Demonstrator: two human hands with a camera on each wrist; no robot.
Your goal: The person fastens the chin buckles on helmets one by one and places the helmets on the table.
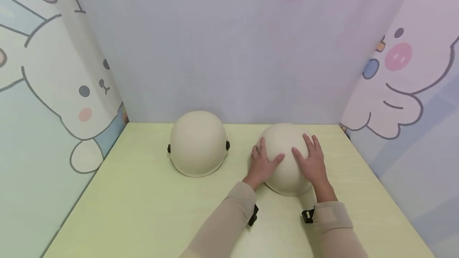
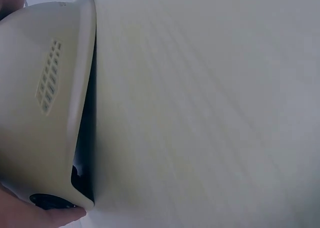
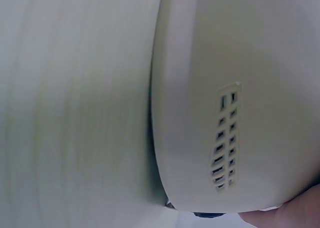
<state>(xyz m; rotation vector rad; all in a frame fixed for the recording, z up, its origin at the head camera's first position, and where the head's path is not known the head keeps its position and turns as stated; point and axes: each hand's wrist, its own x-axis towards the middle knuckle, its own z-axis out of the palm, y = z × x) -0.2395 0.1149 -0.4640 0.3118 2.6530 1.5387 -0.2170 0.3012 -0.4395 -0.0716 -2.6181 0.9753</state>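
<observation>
A cream-coloured helmet (image 1: 287, 180) sits dome up on the right part of the table. My left hand (image 1: 263, 167) holds its left side, while my right hand (image 1: 314, 167) holds its right side, thumbs on the dome. In the left wrist view, a finger reaches the rim of the helmet (image 2: 30, 133) beside a black fitting (image 2: 50, 201), and a dark gap shows under the rim. Seen from the right wrist, the helmet (image 3: 265, 63) has a slotted vent (image 3: 227, 138) above its rim, with a fingertip low at the right. The helmet's inside is mostly hidden.
To the left, a second cream helmet (image 1: 199, 144) stands dome up with black knobs on its sides. The pale yellow-green table (image 1: 143, 210) meets a plain back wall (image 1: 222, 51). Side walls with cartoon animals (image 1: 71, 90) flank it. Black wrist devices (image 1: 307, 215) sit near the sleeves.
</observation>
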